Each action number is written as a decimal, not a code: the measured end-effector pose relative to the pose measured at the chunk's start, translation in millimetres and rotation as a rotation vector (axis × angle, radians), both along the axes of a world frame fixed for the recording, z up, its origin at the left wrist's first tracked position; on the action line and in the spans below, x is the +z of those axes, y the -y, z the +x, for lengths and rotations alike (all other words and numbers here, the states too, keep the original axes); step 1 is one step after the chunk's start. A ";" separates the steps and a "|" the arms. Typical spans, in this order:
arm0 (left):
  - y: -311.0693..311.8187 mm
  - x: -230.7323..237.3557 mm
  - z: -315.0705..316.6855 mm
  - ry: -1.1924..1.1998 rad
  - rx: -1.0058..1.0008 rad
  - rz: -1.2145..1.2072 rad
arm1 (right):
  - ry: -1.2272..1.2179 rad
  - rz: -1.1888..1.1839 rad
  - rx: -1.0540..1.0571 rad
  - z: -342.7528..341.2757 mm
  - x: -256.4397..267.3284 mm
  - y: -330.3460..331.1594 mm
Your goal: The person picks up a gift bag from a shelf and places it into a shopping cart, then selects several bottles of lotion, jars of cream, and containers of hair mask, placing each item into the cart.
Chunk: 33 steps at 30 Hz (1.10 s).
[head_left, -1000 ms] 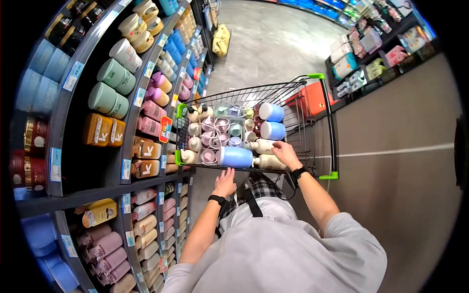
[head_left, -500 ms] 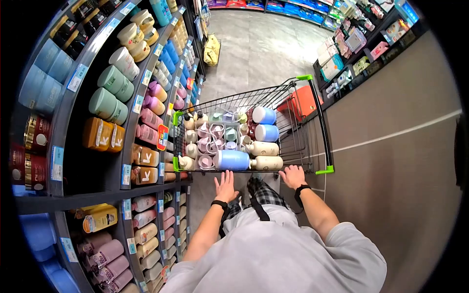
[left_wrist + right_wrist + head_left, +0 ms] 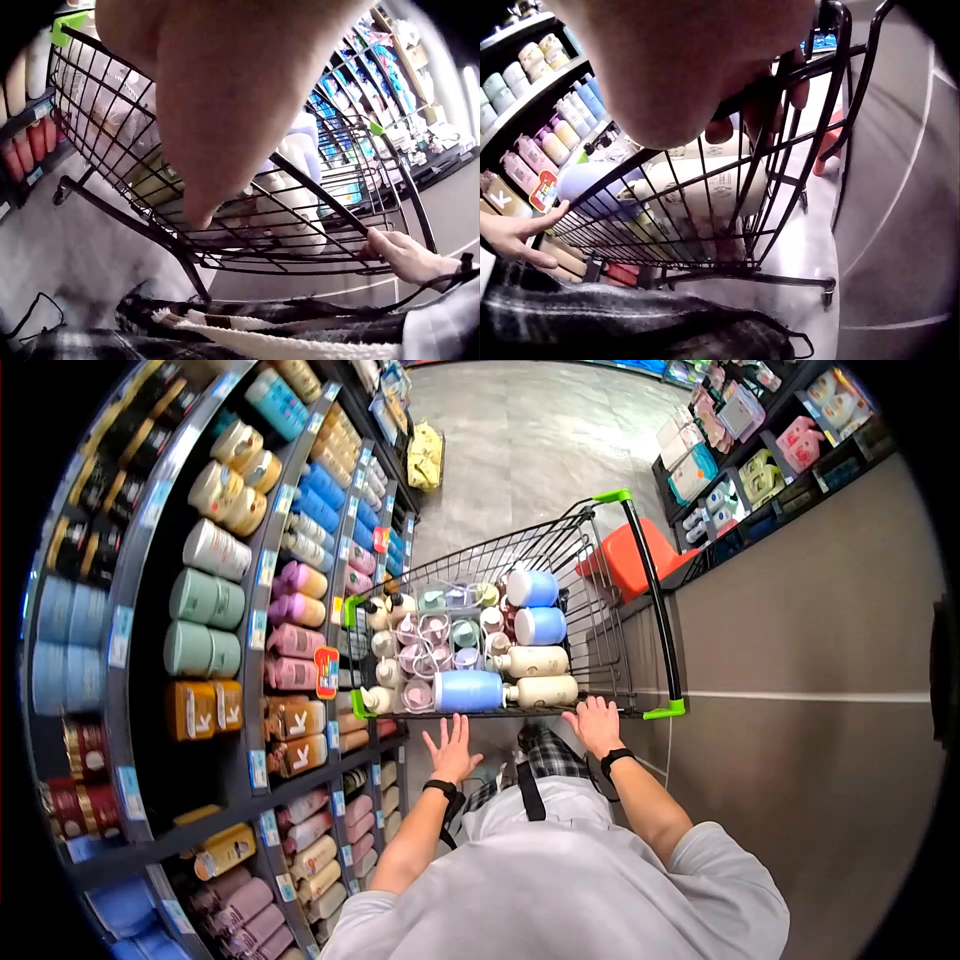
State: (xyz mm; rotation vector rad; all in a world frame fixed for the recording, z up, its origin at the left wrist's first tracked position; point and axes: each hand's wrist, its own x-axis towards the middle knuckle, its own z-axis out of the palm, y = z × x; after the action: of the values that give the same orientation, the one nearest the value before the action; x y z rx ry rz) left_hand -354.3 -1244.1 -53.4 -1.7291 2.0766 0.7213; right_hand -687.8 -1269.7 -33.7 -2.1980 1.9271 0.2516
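Note:
A black wire shopping cart (image 3: 607,622) stands crosswise before me, loaded with bottles. My right hand (image 3: 597,727) grips its near top rim, fingers curled over the wire, as the left wrist view also shows. My left hand (image 3: 452,750) has its fingers spread, fingertips right at the same rim below a blue bottle (image 3: 468,691). Beside that bottle lie cream pump bottles (image 3: 541,691), and two more blue bottles (image 3: 540,626) lie farther back. Pump bottles (image 3: 432,629) in clear packs with white cord handles stand at the cart's left end.
Shelves of bottles and jars (image 3: 205,622) run along the left, close to the cart. A red stool-like object (image 3: 640,555) stands beyond the handle (image 3: 655,595). Farther off are a yellow bag (image 3: 425,458) and a display rack (image 3: 735,490). Grey floor (image 3: 520,440) stretches ahead.
My right hand has left a cream bottle in the cart and moved back to the near rim, gripping it. My left hand stays by the rim, its fingers more spread.

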 end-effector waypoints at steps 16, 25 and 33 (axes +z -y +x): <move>129.8 15.9 -19.6 0.029 0.058 0.185 | 0.009 -0.024 -0.018 -10.0 -8.0 106.3; 199.3 10.8 -8.0 -0.061 0.017 0.190 | -0.032 -0.013 -0.035 -16.2 -12.8 172.9; 260.7 4.0 -12.8 -0.114 0.049 0.216 | -0.063 0.091 -0.024 -24.7 -13.5 234.4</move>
State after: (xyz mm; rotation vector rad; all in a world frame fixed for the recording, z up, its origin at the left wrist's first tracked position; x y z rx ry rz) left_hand -367.1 -1504.9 -49.4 -1.6575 1.9504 1.0400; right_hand -712.5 -1504.0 -47.2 -2.1325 1.9326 0.4011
